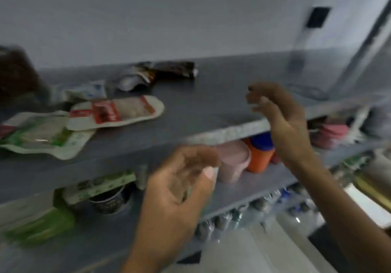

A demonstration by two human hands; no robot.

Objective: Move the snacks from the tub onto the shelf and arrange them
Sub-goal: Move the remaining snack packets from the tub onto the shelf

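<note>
Pale wall [148,19] w/ dark switch plate [318,17], dim light, grey shelving unit [222,95].

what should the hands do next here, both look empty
Probably reach the left hand to the red-label packet and straighten it: both hands hold nothing, and that packet overlaps the green packet on the top shelf.

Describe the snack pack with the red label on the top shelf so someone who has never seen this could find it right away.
Start at the grey top shelf and look toward its left half, where several packets lie flat. The red-label pack is a long, cream-edged pouch nearest the middle, overlapping the green-printed pack at the front left. Its red band across the middle sets it apart from the green pack and the dark wrappers at the back.
</note>
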